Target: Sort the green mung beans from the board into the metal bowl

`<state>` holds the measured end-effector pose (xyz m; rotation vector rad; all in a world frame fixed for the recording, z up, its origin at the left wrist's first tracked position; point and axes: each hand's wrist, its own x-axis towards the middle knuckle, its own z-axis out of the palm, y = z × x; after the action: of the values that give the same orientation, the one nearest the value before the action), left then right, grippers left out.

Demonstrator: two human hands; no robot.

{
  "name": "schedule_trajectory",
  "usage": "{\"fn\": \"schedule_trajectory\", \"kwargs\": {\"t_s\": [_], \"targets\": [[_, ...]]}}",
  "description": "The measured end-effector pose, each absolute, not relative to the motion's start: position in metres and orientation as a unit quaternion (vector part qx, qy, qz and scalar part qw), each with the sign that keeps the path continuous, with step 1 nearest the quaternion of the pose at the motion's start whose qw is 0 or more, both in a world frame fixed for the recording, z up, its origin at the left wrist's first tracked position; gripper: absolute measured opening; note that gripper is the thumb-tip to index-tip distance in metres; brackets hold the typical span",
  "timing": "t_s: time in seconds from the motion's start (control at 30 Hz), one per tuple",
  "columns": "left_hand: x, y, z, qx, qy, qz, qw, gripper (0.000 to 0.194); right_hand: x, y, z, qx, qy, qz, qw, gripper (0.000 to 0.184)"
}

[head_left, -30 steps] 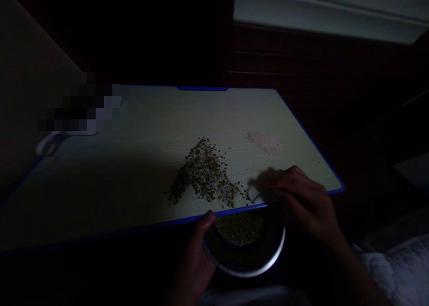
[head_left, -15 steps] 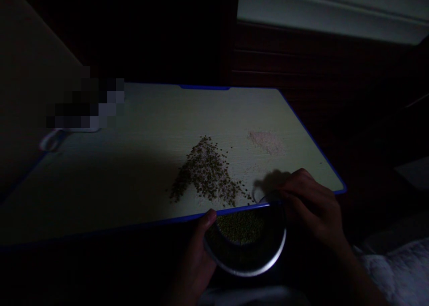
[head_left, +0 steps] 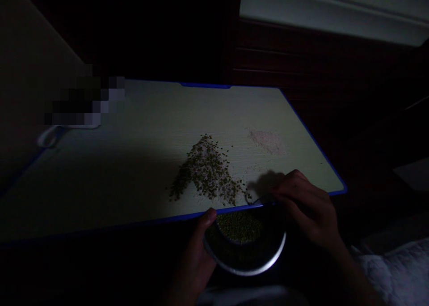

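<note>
A metal bowl (head_left: 268, 266) with green beans (head_left: 239, 227) inside is held just below the near edge of the small table (head_left: 150, 118). My left hand (head_left: 199, 248) is closed on the bowl's left rim, thumb up against the table's blue edging. Over the table edge, my right hand (head_left: 306, 203) pinches a thin, round-ended utensil (head_left: 259, 201), too dark to identify exactly. Its tip lies by the right end of a pile of green beans mixed with pale grains (head_left: 208, 167). Farther right is a separate patch of pale grains (head_left: 268, 141).
A pixelated object (head_left: 83, 102) sits at the table's left end, with a pale loop (head_left: 48, 137) beside it. A quilted white cloth (head_left: 395, 270) is at the lower right. Dark wood panelling (head_left: 284, 55) stands behind the table.
My right hand has moved slightly left, bringing the utensil's tip closer to the bean pile. My left hand and the bowl stay in place.
</note>
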<state>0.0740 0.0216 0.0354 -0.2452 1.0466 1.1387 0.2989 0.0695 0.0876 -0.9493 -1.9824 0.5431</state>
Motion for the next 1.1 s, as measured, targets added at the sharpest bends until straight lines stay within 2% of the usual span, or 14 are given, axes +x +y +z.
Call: {"fn": "schedule_trajectory", "kwargs": {"t_s": [0.13, 0.3, 0.5, 0.93, 1.1], "targets": [[0.0728, 0.0202, 0.0337, -0.104, 0.461, 0.506, 0.721, 0.014, 0.2989, 0.0686, 0.0839, -0.399, -0.775, 0.208, 0.445, 0.027], [0.0725, 0.0195, 0.0345, -0.096, 0.452, 0.51, 0.725, 0.019, 0.2984, 0.0679, 0.0815, -0.401, -0.777, 0.201, 0.442, 0.029], [0.0738, 0.0204, 0.0344, -0.11, 0.455, 0.509, 0.723, 0.015, 0.2967, 0.0664, 0.0837, -0.388, -0.784, 0.213, 0.436, 0.032], [0.0733, 0.022, 0.041, -0.113, 0.462, 0.491, 0.73, 0.022, 0.292, 0.0653, 0.082, -0.377, -0.793, 0.194, 0.437, 0.034], [0.0719, 0.0218, 0.0356, -0.115, 0.458, 0.496, 0.729, 0.033, 0.2967, 0.0622, 0.0794, -0.412, -0.771, 0.192, 0.447, 0.029]]}}
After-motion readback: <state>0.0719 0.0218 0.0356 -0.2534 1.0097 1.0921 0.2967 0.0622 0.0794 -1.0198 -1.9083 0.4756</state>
